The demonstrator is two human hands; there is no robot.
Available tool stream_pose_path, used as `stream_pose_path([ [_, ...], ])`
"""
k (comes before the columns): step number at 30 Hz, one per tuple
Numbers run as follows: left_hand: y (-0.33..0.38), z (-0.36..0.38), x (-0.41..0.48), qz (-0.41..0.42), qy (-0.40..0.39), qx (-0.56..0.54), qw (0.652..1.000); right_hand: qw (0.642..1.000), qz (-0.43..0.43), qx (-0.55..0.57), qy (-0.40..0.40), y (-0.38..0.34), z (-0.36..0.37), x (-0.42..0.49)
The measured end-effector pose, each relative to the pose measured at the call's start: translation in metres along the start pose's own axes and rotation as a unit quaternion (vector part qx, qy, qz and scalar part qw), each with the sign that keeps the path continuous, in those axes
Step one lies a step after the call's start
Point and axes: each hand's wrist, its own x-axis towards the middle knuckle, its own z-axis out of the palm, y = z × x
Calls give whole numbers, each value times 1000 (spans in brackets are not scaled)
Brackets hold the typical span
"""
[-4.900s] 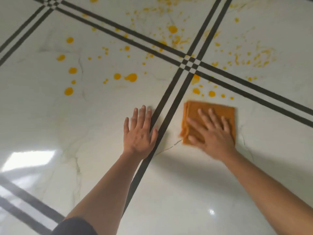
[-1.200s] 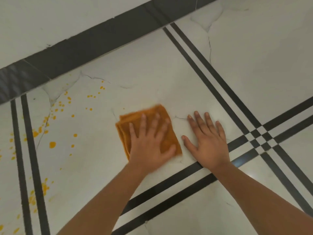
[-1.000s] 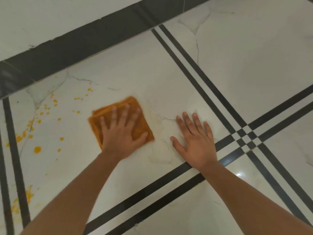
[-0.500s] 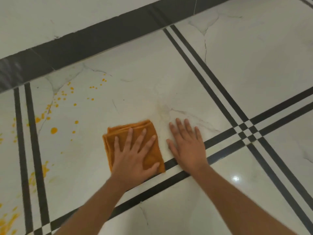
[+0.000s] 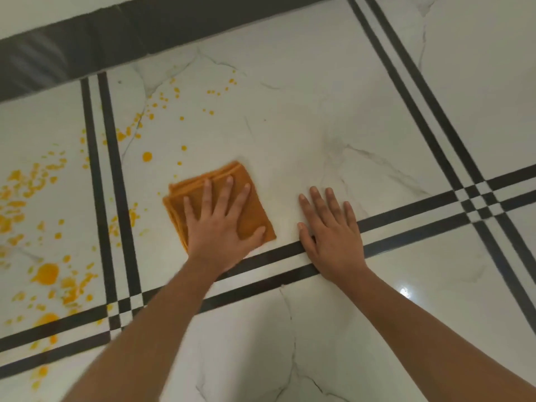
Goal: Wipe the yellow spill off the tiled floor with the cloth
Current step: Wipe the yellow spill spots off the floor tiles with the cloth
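Wiping looks partway done: left hand [image 5: 217, 229] presses flat, open fingers [image 5: 224, 198] on the orange cloth [image 5: 256, 208] mid-frame, right hand [image 5: 333, 236] rests open on the tiled floor [image 5: 290, 126], and the yellow spill [image 5: 46, 274] at left should come next.

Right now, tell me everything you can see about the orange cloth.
The cloth is orange fabric, folded into a layered square; stacked edges show along its left side. It lies flat on the tiled floor, one corner pointing away. The left hand presses on it, fingers spread. Yellow drops lie beside it.
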Motion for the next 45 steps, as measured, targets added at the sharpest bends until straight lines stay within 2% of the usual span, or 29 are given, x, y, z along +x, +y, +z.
stream_pose_path([
  [1,8,-1,-8,-55,2,-20,998,1000,2,-2,7,-1,0,0],
  [2,16,-1,-25,-64,3,-33,997,1000,0,-5,8,-3,0,1],
  [5,33,7,-82,91,-20,-12,996,1000,-1,-10,-13,-4,-4,2],
  [7,25,9,-87,137,-13,7,990,1000,11,-7,-25,-11,-6,-1],
  [10,14,4,-81,87,9,-61,994,1000,-3,28,-9,-36,-9,-9],
  [12,0,-3,-83,36,31,-112,993,998,-40,50,21,-58,-9,-18],
  [14,-25,-5,-91,-25,54,-114,992,994,-92,46,34,-85,-2,-29],
  [17,-57,-4,-104,-121,45,-90,987,987,-152,-27,-39,-114,20,-41],
  [20,-87,4,-116,-179,50,-63,981,975,-197,-90,-50,-127,30,-4],
  [24,-127,4,-117,-231,41,-61,970,979,-152,-115,-72,-178,25,65],
  [26,-139,-4,-111,-250,17,-64,966,958,-223,-150,-98,-194,29,63],
  [28,-155,-16,-108,-265,3,-89,960,920,-302,-192,-157,-194,20,55],
  [30,-162,-33,-106,-250,2,-118,961,914,-266,-215,-219,-198,4,59],
  [31,-165,-41,-107,-240,-2,-128,962,927,-200,-205,-241,-210,0,59],
  [33,-174,-50,-108,-239,-1,-139,961,961,-81,-127,-233,-245,10,56],
  [34,-180,-50,-106,-239,-6,-139,961,967,-60,-107,-221,-261,19,53],
  [35,-187,-48,-102,-234,-10,-136,963,971,-73,-105,-203,-266,28,50],
  [38,-202,-39,-91,-230,-25,-118,966,956,-196,-129,-178,-249,33,70],
  [39,-204,-37,-85,-230,-24,-111,966,956,-205,-123,-173,-247,29,88],
  [42,-203,-34,-60,-231,-10,-107,967,985,-86,-63,-134,-262,21,146],
  [43,-201,-33,-49,-237,-1,-112,965,987,-88,-72,-116,-266,22,156],
  [44,-200,-32,-37,-242,5,-122,963,981,-131,-97,-106,-262,22,160],
  [45,-199,-31,-27,-248,12,-130,960,963,-212,-128,-106,-251,20,161],
])
